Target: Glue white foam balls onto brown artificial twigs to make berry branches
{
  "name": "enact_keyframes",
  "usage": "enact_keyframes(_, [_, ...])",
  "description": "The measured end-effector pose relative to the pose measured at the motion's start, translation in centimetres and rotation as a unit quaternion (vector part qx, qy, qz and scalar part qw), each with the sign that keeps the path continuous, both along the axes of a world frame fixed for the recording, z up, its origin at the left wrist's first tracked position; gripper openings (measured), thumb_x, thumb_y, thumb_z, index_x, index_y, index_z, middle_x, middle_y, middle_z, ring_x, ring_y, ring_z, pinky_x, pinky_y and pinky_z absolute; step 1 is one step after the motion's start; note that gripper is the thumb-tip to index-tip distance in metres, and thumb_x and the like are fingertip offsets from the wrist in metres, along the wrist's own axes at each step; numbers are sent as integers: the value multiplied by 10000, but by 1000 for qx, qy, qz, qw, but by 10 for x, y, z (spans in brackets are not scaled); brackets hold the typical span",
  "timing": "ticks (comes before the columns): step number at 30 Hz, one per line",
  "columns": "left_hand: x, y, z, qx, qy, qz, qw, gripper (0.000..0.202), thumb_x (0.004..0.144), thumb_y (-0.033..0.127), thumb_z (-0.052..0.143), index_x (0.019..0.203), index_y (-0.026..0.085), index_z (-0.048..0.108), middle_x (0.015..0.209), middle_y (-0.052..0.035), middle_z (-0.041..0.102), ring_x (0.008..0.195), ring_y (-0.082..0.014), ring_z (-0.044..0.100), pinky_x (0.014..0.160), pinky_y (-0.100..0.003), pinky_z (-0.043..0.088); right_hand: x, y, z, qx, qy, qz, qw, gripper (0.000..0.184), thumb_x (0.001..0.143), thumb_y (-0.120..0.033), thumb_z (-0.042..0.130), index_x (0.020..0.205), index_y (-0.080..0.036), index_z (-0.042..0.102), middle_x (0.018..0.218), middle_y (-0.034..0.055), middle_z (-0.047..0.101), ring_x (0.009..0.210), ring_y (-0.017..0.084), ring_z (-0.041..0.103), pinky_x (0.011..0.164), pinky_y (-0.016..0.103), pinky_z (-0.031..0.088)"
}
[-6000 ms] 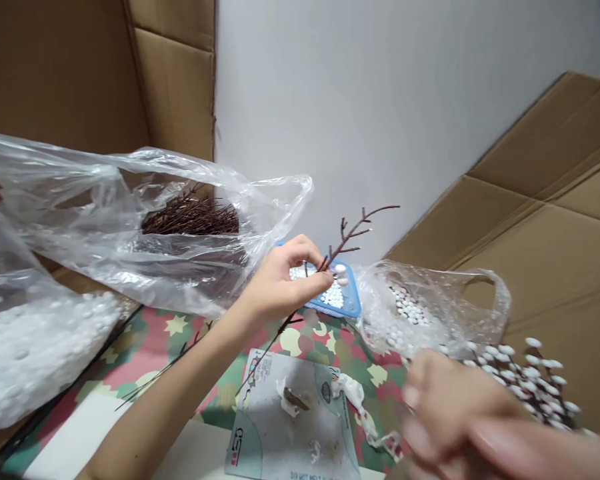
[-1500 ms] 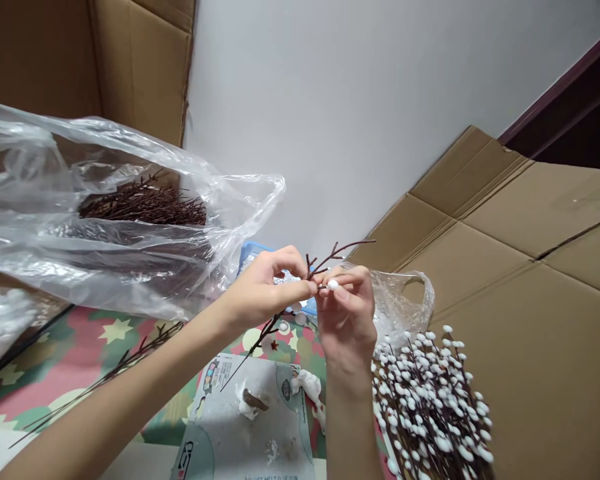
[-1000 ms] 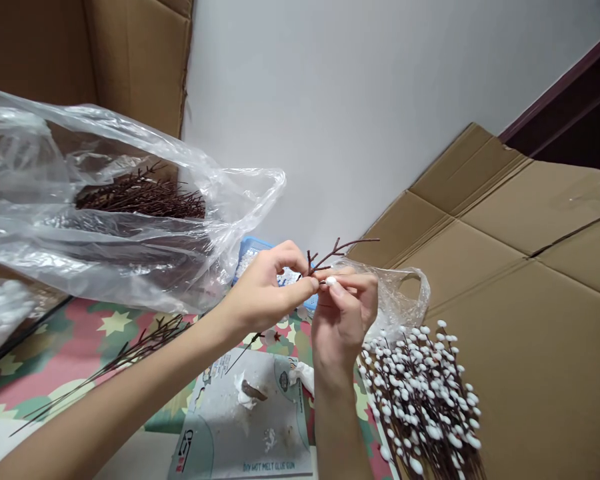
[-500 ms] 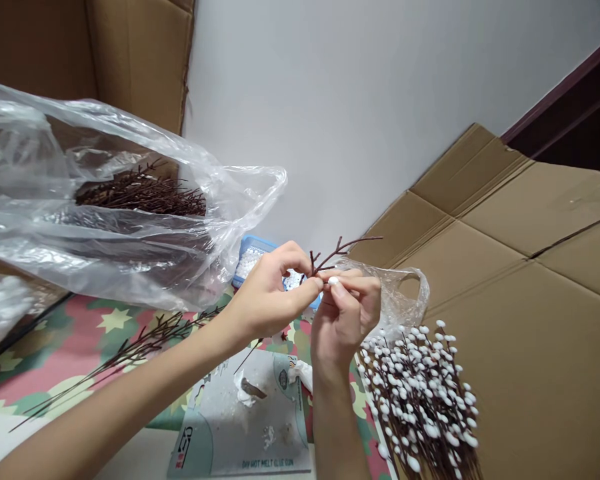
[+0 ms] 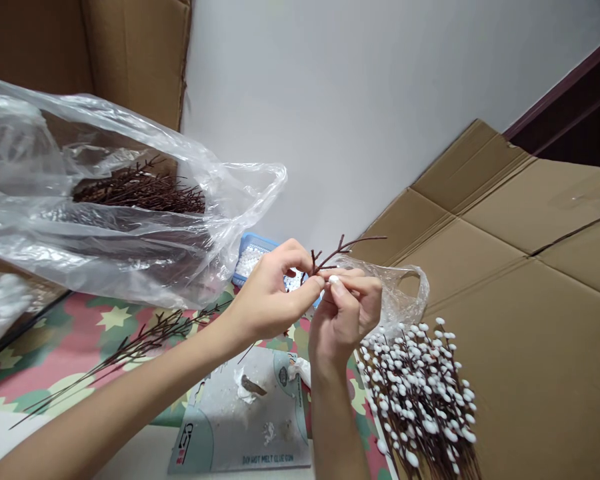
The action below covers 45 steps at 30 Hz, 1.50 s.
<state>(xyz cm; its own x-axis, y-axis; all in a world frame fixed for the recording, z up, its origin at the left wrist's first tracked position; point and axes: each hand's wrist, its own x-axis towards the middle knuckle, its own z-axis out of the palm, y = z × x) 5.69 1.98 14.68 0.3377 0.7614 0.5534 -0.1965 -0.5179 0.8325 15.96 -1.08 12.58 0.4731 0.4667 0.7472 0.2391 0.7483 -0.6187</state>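
Brown twig [image 5: 330, 261] held up in left hand [image 5: 267, 300], right hand [image 5: 345, 320] pinching a white foam bead [image 5: 333, 280] at its stem.

Left grip closed narrow on the twig, right grip tight on the bead, both above the star-print sheet [image 5: 80, 340]. Blue tray [image 5: 245, 257] just behind the hands holds loose white beads [image 5: 247, 263]. Clear plastic bag [image 5: 30, 227] at left holds dark bare twigs [image 5: 140, 197]. Second bag [image 5: 400, 297] beside the right hand, contents unclear. White-budded stems [image 5: 415, 400] lie on cardboard [image 5: 530, 373]. Glue gun card [image 5: 240, 433] sits below the hands.
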Motion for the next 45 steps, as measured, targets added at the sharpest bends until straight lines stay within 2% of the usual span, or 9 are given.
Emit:
enact_keyframes(18, [2, 4, -1, -35, 18, -9, 999, 197, 784, 254, 571, 614, 174, 510, 734, 0, 482, 738, -151, 474, 692, -299, 371, 5, 3, 3, -30, -11, 7, 999, 127, 777, -142, 573, 698, -241, 585, 690, -35, 583, 702, 137, 565, 676, 299, 446])
enact_keyframes(22, [-1, 8, 0, -5, 7, -7, 1000, 108, 745, 277, 623, 752, 173, 595, 835, -14, 535, 834, -174, 510, 777, -318, 387, 10, 4, 7, -37, -12, 14, 999, 97, 747, -162, 593, 690, -240, 604, 688, -39, 592, 693, 133, 550, 664, 287, 423])
enact_keyframes(26, [-7, 14, 0, 11, -13, -28, 999, 167, 724, 292, 629, 851, 184, 621, 893, -16, 564, 890, -187, 511, 822, -331, 367, 14, 4, 10, -67, 12, 85, 994, 76, 719, -168, 616, 682, -235, 621, 679, -46, 597, 669, 119, 538, 640, 264, 408])
enact_keyframes(33, [-11, 10, 5, 20, -56, -50, 997, 71, 770, 206, 628, 712, 174, 604, 782, -2, 539, 771, -149, 521, 738, -297, 389, 13, 2, 13, -131, 53, 181, 973, 78, 686, -201, 620, 622, -220, 579, 625, -55, 547, 622, 105, 504, 598, 243, 401])
enact_keyframes(38, [-14, 8, 5, 37, -61, -34, 997, 91, 782, 189, 648, 699, 169, 617, 764, -10, 542, 742, -146, 529, 701, -295, 398, 20, 4, 10, -152, 7, 226, 962, 13, 742, -248, 626, 742, -240, 616, 690, -55, 593, 677, 104, 549, 665, 244, 433])
enact_keyframes(41, [-19, 11, 7, 41, -73, -23, 996, 93, 784, 189, 656, 700, 172, 618, 760, -8, 535, 733, -142, 519, 674, -289, 394, 55, 20, 12, -176, -45, 127, 975, 123, 754, -341, 640, 802, -234, 603, 745, -35, 630, 745, 123, 598, 713, 256, 452])
enact_keyframes(43, [-23, 13, 9, 46, -85, -21, 995, 94, 784, 171, 647, 695, 178, 617, 753, -5, 533, 730, -142, 515, 659, -286, 389, 94, 40, 14, -225, -55, -16, 973, 151, 795, -375, 574, 810, -224, 574, 778, -27, 634, 783, 125, 622, 724, 248, 464])
enact_keyframes(44, [-24, 14, 9, 48, -90, -22, 995, 98, 784, 162, 642, 691, 181, 617, 750, -4, 533, 728, -142, 513, 653, -285, 387, 117, 52, 14, -286, -75, -108, 949, 151, 831, -367, 520, 846, -223, 564, 804, -27, 637, 798, 117, 631, 714, 231, 470])
enact_keyframes(45, [-25, 14, 10, 49, -95, -23, 994, 104, 784, 154, 639, 686, 183, 616, 747, -3, 533, 726, -141, 511, 650, -285, 385, 139, 63, 13, -373, -114, -204, 898, 178, 878, -366, 446, 914, -232, 558, 845, -33, 649, 813, 104, 641, 713, 216, 482])
